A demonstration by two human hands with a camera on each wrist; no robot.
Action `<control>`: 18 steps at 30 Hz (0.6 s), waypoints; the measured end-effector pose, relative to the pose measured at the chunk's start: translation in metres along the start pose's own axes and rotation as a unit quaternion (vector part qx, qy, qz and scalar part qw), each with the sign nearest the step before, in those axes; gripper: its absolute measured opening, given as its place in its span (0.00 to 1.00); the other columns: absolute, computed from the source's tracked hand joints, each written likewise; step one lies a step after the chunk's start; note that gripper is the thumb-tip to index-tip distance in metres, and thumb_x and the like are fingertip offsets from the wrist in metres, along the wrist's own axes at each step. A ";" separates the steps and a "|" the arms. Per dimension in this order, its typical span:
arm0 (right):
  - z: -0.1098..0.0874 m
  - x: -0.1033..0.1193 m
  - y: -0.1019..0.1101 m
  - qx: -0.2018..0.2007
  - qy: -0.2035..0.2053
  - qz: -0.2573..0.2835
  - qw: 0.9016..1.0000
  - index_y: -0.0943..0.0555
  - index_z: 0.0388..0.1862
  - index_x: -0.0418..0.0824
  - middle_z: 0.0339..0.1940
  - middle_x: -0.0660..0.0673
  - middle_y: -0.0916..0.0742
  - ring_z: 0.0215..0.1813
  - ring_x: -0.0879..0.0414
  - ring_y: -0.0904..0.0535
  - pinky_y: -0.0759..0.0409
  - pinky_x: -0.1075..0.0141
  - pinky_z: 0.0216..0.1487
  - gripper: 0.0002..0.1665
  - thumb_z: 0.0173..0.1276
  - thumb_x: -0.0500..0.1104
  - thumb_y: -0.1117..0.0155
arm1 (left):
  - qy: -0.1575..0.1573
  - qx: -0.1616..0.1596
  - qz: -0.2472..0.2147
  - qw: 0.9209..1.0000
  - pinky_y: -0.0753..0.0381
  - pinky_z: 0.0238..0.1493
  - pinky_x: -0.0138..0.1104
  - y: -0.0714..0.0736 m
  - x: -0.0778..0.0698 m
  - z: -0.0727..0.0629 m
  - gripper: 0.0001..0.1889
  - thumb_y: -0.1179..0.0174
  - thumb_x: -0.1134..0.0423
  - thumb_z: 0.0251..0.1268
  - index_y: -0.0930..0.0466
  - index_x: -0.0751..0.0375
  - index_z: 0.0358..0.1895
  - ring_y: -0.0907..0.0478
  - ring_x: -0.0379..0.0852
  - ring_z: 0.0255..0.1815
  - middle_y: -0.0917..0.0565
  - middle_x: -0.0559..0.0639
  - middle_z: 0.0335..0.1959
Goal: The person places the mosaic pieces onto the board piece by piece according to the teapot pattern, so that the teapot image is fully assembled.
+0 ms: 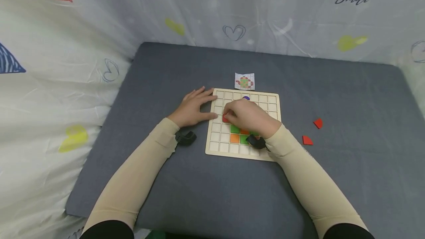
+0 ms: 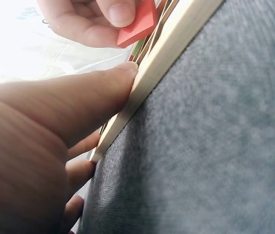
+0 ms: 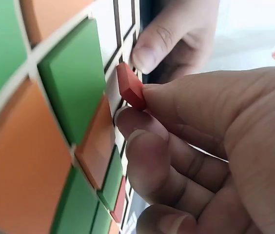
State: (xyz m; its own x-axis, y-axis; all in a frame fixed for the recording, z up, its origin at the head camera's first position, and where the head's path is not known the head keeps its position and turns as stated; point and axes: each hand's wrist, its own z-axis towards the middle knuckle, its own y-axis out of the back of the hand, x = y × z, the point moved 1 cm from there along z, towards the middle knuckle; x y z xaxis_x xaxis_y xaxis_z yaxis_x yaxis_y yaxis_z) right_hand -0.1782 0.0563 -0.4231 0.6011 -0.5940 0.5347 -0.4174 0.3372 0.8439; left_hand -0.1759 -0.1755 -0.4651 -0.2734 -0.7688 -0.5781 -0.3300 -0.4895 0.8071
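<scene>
My right hand [image 1: 249, 115] pinches a small flat red tile [image 3: 129, 87] between thumb and fingertips, over the left part of a wooden grid board [image 1: 215, 135]. In the left wrist view, the same tile [image 2: 140, 24] is close above the board's cells. With fingers spread, my left hand [image 1: 190, 109] rests along the board's left edge, thumb tip at the rim. Green tiles [image 3: 76, 80] and orange tiles [image 3: 28, 161] fill several cells in a checkered pattern, partly hidden under my right hand. A purple piece [image 1: 246, 98] sits near the board's top.
Two loose red pieces [image 1: 318, 123], each with a rounded side, lie on the grey tabletop [image 1: 348, 180] right of the board. Behind the board lies a small pattern card [image 1: 244, 82] with a red, green and orange design. A printed white curtain [image 1: 206, 6] hangs behind and to the left.
</scene>
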 end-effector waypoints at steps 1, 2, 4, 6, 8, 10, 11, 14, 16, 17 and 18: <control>0.000 0.000 -0.001 0.001 0.001 -0.001 1.000 0.09 0.43 0.40 0.37 0.50 0.09 0.34 0.59 0.19 0.16 0.62 0.43 0.10 0.75 0.36 0.38 | 0.000 0.001 0.000 1.000 0.67 0.87 0.51 0.000 0.000 0.000 0.40 0.33 0.39 0.71 0.34 0.47 0.82 0.60 0.49 0.89 0.46 0.44 0.87; 0.000 0.001 -0.002 0.002 0.002 -0.003 1.000 0.09 0.43 0.40 0.37 0.50 0.09 0.34 0.59 0.18 0.16 0.62 0.43 0.10 0.75 0.36 0.38 | 0.001 0.002 0.000 1.000 0.67 0.87 0.51 0.000 -0.001 0.000 0.40 0.33 0.39 0.71 0.34 0.47 0.82 0.60 0.49 0.89 0.46 0.44 0.87; 0.000 0.002 -0.003 0.004 0.004 -0.007 1.000 0.09 0.43 0.39 0.37 0.49 0.10 0.35 0.58 0.19 0.16 0.63 0.42 0.11 0.75 0.35 0.39 | 0.001 0.003 -0.001 1.000 0.67 0.87 0.52 0.000 -0.001 0.000 0.40 0.33 0.39 0.71 0.34 0.47 0.82 0.61 0.49 0.89 0.46 0.44 0.87; 0.000 0.003 -0.003 0.003 0.004 -0.012 1.000 0.10 0.43 0.39 0.37 0.49 0.10 0.35 0.58 0.19 0.17 0.63 0.42 0.11 0.76 0.35 0.39 | 0.003 0.002 -0.003 1.000 0.67 0.87 0.51 0.000 -0.001 0.000 0.40 0.34 0.39 0.71 0.33 0.47 0.82 0.60 0.48 0.89 0.46 0.44 0.87; 0.000 0.004 -0.004 0.004 0.001 -0.019 1.000 0.10 0.43 0.39 0.36 0.50 0.10 0.35 0.58 0.19 0.18 0.64 0.41 0.10 0.76 0.36 0.38 | 0.004 0.002 -0.003 1.000 0.67 0.87 0.51 0.000 -0.002 0.000 0.40 0.34 0.39 0.71 0.33 0.47 0.82 0.60 0.48 0.89 0.46 0.44 0.87; 0.000 0.004 -0.004 0.008 -0.001 -0.029 1.000 0.10 0.42 0.39 0.35 0.50 0.11 0.35 0.57 0.21 0.19 0.64 0.40 0.09 0.76 0.37 0.37 | 0.003 0.003 -0.003 1.000 0.67 0.87 0.51 0.001 -0.002 0.000 0.40 0.33 0.39 0.71 0.34 0.47 0.82 0.61 0.48 0.89 0.46 0.44 0.87; 0.000 0.004 -0.005 0.009 -0.003 -0.034 0.999 0.10 0.42 0.40 0.34 0.50 0.12 0.35 0.57 0.21 0.19 0.64 0.40 0.09 0.76 0.37 0.37 | 0.003 0.003 -0.004 1.000 0.67 0.87 0.52 0.001 -0.002 0.000 0.40 0.33 0.39 0.71 0.34 0.47 0.82 0.61 0.48 0.89 0.46 0.44 0.87; 0.001 0.005 -0.004 0.016 -0.008 -0.047 0.999 0.09 0.40 0.41 0.32 0.50 0.14 0.34 0.56 0.23 0.22 0.65 0.36 0.09 0.77 0.38 0.36 | 0.001 0.003 -0.003 1.000 0.67 0.87 0.52 0.001 -0.002 0.001 0.40 0.33 0.39 0.71 0.34 0.47 0.82 0.61 0.49 0.89 0.46 0.45 0.87; 0.001 0.006 -0.004 0.021 -0.012 -0.052 0.998 0.09 0.39 0.41 0.28 0.51 0.16 0.31 0.56 0.25 0.25 0.66 0.34 0.10 0.77 0.37 0.36 | 0.000 0.002 -0.003 1.000 0.67 0.87 0.53 0.000 -0.001 0.001 0.40 0.33 0.39 0.71 0.34 0.48 0.82 0.60 0.49 0.89 0.46 0.45 0.87; 0.001 0.006 -0.003 0.022 -0.012 -0.053 0.998 0.09 0.38 0.41 0.27 0.51 0.16 0.30 0.56 0.26 0.26 0.66 0.33 0.10 0.76 0.36 0.36 | -0.001 0.002 -0.003 1.000 0.67 0.87 0.53 0.000 -0.001 0.001 0.40 0.33 0.39 0.71 0.34 0.48 0.82 0.60 0.49 0.89 0.46 0.45 0.87; 0.001 0.007 -0.003 0.023 -0.013 -0.054 0.998 0.09 0.37 0.41 0.25 0.51 0.17 0.29 0.56 0.27 0.28 0.66 0.32 0.10 0.76 0.36 0.36 | -0.002 0.002 -0.002 1.000 0.67 0.87 0.53 0.000 -0.001 0.001 0.40 0.33 0.39 0.71 0.34 0.48 0.82 0.60 0.49 0.89 0.46 0.45 0.87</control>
State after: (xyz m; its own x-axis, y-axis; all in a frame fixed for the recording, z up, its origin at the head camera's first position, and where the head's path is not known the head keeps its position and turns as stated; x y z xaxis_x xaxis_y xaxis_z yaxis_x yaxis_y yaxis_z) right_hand -0.1739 0.0501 -0.4217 0.6268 -0.6434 0.4396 -0.3825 0.2374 0.8929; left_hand -0.1768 -0.1744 -0.4645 -0.2750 -0.7656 -0.5815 -0.3344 -0.4909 0.8045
